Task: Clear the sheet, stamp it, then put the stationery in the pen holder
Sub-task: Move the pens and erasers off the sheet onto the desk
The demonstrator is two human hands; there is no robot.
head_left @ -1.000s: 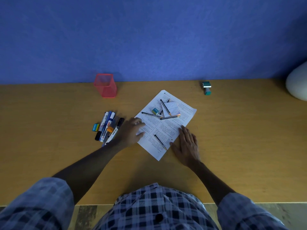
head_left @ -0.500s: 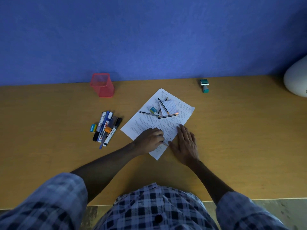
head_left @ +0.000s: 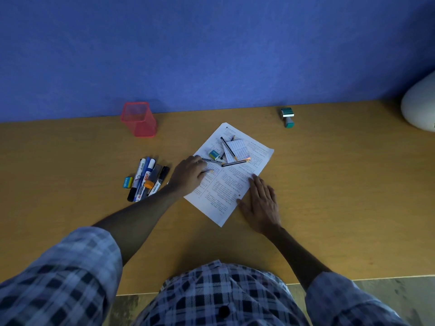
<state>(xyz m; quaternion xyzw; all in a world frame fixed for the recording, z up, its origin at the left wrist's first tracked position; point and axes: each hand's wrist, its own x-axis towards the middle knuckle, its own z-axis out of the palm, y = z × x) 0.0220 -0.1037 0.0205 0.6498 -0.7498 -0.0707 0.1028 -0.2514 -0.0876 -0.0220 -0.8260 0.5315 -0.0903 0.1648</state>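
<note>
1. The pink mesh pen holder [head_left: 138, 120] stands at the far left of the bench [head_left: 329, 184], against the blue wall [head_left: 211, 55] and well apart from everything else. It looks light, so pens dropped in carelessly might tip it.
2. A cluster of markers [head_left: 147, 178] with a small eraser [head_left: 128, 182] lies on the bench, left of the sheet. They are round and could roll if nudged.
3. The left hand [head_left: 189, 176] rests on the sheet's left edge, its fingers curled over a pencil [head_left: 209, 171] whose tip pokes out. The grip looks like a pinch on that pencil, though the fingers hide the contact. Its knuckles sit close to the next pencil, so a hasty lift could scatter the pile.
4. The sheet [head_left: 226, 184] still carries several pencils, a small sharpener [head_left: 214, 155] and a notepad [head_left: 237, 150] near its top. Dragging these off might crease or shift the paper.
5. The right hand [head_left: 261, 203] lies flat, fingers spread, pinning the sheet's right edge. Should it ease off, the paper would likely slide.
6. The stamp [head_left: 287, 117] stands at the far right by the wall, untouched.
</note>
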